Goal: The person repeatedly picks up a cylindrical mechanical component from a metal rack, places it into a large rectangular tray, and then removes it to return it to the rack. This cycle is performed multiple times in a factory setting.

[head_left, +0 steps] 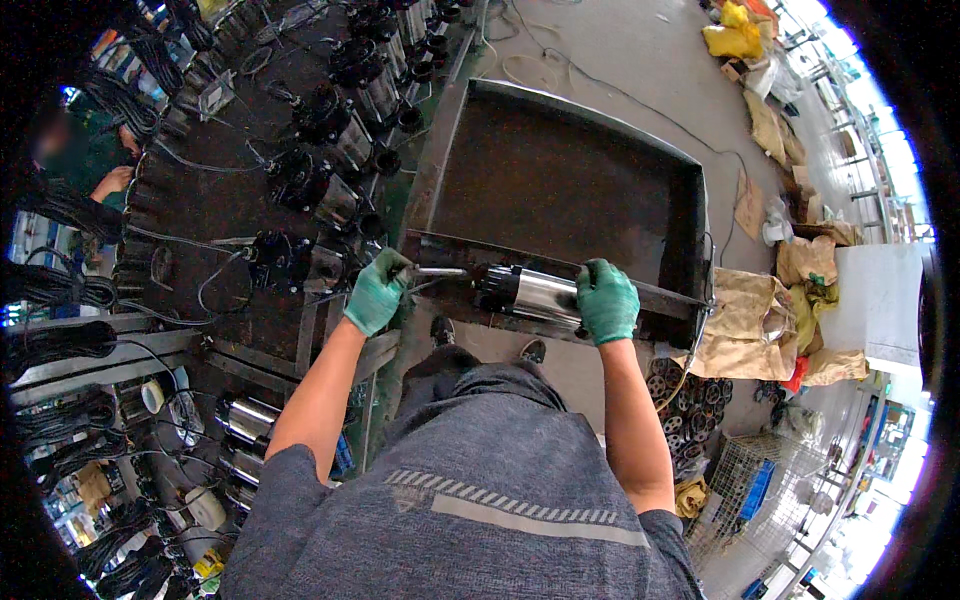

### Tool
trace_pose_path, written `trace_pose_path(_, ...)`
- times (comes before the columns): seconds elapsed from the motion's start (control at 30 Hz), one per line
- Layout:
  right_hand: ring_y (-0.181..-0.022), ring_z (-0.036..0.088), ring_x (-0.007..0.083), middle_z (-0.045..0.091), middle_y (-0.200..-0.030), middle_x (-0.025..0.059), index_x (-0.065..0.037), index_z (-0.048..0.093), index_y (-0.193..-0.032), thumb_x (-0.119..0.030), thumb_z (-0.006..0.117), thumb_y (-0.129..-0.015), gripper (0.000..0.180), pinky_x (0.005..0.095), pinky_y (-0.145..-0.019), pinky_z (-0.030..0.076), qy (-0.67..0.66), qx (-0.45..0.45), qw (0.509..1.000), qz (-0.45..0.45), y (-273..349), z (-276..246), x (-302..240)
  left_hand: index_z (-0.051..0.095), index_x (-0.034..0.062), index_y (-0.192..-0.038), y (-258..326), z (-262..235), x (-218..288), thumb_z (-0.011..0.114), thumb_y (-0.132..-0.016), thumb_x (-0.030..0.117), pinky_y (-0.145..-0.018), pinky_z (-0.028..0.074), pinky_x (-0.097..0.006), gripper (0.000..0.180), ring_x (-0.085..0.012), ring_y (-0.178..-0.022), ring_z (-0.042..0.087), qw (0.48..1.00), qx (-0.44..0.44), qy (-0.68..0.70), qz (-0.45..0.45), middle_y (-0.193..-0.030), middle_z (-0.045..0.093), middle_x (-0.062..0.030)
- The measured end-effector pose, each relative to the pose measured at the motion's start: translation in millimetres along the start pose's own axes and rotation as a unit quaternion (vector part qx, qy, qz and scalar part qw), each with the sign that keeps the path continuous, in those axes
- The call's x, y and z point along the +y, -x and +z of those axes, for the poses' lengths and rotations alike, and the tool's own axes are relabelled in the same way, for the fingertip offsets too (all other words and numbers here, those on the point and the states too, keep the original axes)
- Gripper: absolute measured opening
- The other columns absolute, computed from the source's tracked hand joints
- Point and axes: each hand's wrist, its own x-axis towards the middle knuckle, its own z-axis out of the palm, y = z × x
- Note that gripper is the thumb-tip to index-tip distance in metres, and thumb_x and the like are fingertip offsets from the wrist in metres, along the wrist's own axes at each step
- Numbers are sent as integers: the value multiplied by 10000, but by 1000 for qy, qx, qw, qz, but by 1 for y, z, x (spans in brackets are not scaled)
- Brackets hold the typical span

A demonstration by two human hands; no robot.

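Green-gloved left hand (pixel 378 293) curled closed on slim silver metal rod (pixel 440 272); green-gloved right hand (pixel 608 303), fingers bent, gripping right end of black-ended shiny steel cylinder (pixel 545 295).

Strong daylight reaches me from the right, where the white-glowing windows (pixel 893 140) burn out with a violet fringe. Bright streaks glint along the polished silver steel cylinder (pixel 545 296) before me; the dark-brown rectangular metal trough (pixel 570 180) lies dim. My green-gloved right hand (pixel 608 303) looks fairly sharp. Straight edges bow toward the black rim; far left, one patch is smudged.
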Motion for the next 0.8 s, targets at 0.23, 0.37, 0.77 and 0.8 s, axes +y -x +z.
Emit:
trace_pose_path(0.23,-922,667,366,721,-962,133,-105,710,-1014,-272,646,-908,208,485,-803,535,-8,-34,999,22,-2,-4,-2,621,60,-1033,-3,14,-10,650,-995,91,-664,494,-250,58,-87,-745,596,987,-61,139,-53,-879,651,-8)
trace_pose_path(0.37,-919,666,368,720,-955,136,-106,712,-1013,-271,643,-913,204,486,-803,533,3,-31,999,20,-1,-4,-1,620,82,-1016,-9,16,-18,661,-994,116,-600,486,-248,57,-82,-684,599,981,-77,162,-79,-850,647,-5)
trace_pose_path(0.77,-865,669,353,708,-900,119,-110,679,-912,-294,625,-929,192,495,-756,519,13,-4,1000,10,-1,-2,-4,617,131,-1039,-14,26,-49,654,-1006,226,-496,438,-269,107,-115,-651,580,892,-116,258,-353,-854,636,-1)
trace_pose_path(0.8,-863,668,355,707,-901,121,-110,679,-912,-293,625,-928,192,496,-758,519,13,-2,1000,9,-1,-2,-4,626,134,-1057,-16,26,-49,652,-1007,223,-508,447,-271,105,-115,-657,584,884,-117,271,-362,-857,639,-2)
